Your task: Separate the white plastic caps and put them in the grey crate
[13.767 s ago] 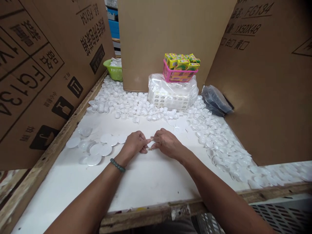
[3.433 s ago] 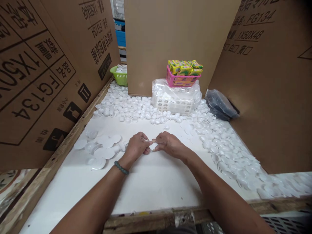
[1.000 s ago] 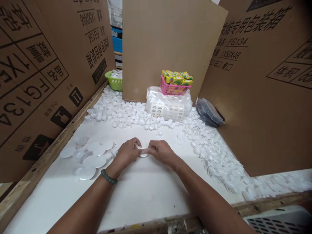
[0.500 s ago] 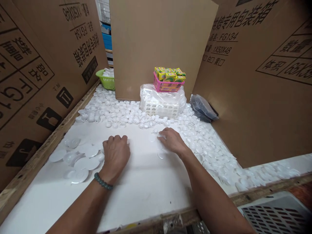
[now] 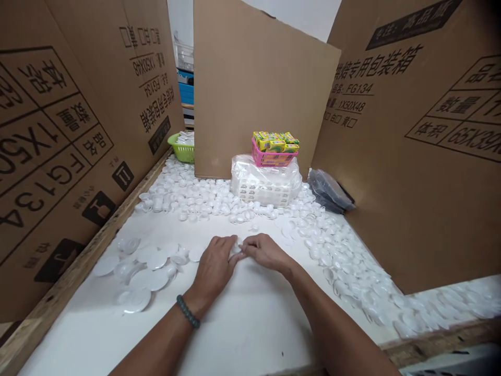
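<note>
My left hand [image 5: 216, 265], with a beaded bracelet at the wrist, is closed around a small white plastic piece [image 5: 237, 245] over the middle of the table. My right hand [image 5: 266, 251] meets it there, thumb and fingers pinched on the same piece. Fingers cover most of it, so its exact shape is unclear. Left of my hands lies a loose group of thin white discs [image 5: 151, 279], some overlapping, with small round pieces among them. One small white piece [image 5: 254, 227] rests just beyond my right hand.
Many small white pieces [image 5: 188, 193] spread along the back and right [image 5: 352, 271]. Cardboard panels [image 5: 258, 89] wall the table. At the back, a pink basket [image 5: 274, 158] of yellow boxes sits on a plastic-wrapped pack [image 5: 266, 188]; a green basket [image 5: 183, 151] and dark plastic bags [image 5: 331, 190] flank it.
My hands, apart before, have come together at the middle around a small white piece. A white disc now lies just left of my left hand. The camera view has shifted.
</note>
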The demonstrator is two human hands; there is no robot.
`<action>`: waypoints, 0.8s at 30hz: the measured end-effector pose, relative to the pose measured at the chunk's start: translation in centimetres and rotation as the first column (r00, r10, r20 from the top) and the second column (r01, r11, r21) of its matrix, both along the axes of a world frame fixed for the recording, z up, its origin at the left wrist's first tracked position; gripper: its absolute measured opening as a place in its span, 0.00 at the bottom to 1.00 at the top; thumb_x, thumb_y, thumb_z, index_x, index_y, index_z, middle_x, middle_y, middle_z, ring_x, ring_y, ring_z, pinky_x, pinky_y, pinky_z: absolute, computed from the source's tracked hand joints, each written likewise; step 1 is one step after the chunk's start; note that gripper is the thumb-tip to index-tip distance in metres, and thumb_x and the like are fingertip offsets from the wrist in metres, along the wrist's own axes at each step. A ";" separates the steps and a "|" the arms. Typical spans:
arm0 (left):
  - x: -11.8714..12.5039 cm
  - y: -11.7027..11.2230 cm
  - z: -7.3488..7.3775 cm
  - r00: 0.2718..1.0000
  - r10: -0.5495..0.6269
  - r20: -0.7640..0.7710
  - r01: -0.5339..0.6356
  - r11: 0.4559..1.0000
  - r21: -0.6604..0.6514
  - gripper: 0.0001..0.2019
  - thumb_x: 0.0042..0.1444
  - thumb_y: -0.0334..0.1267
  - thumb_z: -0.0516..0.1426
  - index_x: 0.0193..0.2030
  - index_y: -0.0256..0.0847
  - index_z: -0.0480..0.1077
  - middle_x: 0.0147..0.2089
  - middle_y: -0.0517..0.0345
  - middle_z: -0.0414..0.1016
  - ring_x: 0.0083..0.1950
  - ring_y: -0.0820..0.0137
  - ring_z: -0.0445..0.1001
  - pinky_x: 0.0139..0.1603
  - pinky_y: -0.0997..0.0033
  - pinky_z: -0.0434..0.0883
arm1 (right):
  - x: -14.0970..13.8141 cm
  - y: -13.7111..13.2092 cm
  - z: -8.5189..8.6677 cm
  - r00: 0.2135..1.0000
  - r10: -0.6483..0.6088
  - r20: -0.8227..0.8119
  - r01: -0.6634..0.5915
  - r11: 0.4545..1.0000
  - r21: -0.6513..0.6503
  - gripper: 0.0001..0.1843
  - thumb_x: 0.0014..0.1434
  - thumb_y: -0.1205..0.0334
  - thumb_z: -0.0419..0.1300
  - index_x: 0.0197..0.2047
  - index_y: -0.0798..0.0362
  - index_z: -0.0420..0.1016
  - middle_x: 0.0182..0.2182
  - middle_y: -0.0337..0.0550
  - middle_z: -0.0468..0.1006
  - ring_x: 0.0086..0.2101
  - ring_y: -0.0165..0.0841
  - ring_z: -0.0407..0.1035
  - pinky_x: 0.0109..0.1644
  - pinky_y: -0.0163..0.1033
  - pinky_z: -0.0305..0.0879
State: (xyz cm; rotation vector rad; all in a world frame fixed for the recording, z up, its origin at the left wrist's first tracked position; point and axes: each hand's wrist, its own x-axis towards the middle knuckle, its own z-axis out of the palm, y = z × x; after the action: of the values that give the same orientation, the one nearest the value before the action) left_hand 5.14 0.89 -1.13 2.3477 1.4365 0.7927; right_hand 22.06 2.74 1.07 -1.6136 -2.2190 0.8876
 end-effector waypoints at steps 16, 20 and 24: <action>-0.2 0.7 -1.7 0.996 0.018 0.092 -0.009 0.995 -0.098 0.11 0.52 0.36 0.58 0.43 0.38 0.68 0.40 0.52 0.73 0.44 0.62 0.68 0.43 0.64 0.66 | 2.0 1.6 -1.9 0.983 -0.155 0.103 0.118 0.947 0.297 0.12 0.59 0.59 0.56 0.45 0.51 0.72 0.34 0.42 0.73 0.35 0.32 0.66 0.39 0.36 0.59; -0.2 0.7 -1.7 0.994 0.017 0.105 -0.005 0.993 -0.115 0.11 0.53 0.37 0.57 0.44 0.39 0.68 0.40 0.53 0.72 0.43 0.62 0.68 0.42 0.63 0.66 | 1.7 0.9 -1.8 0.996 -0.052 0.067 0.032 0.964 0.265 0.13 0.58 0.60 0.56 0.47 0.49 0.73 0.36 0.42 0.71 0.35 0.31 0.66 0.40 0.37 0.61; -0.2 0.6 -1.7 0.994 0.032 0.108 -0.020 0.994 -0.111 0.11 0.53 0.37 0.57 0.43 0.40 0.67 0.40 0.53 0.71 0.43 0.62 0.68 0.42 0.64 0.66 | 1.0 0.6 -1.6 0.995 -0.080 -0.057 0.094 0.943 0.321 0.16 0.60 0.61 0.53 0.52 0.50 0.70 0.38 0.43 0.68 0.33 0.29 0.65 0.39 0.36 0.62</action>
State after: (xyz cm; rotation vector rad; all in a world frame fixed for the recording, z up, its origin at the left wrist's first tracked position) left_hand 4.90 1.46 -2.81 2.1733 1.4302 0.8142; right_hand 23.01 3.38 -0.49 -1.5070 -2.1124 0.4965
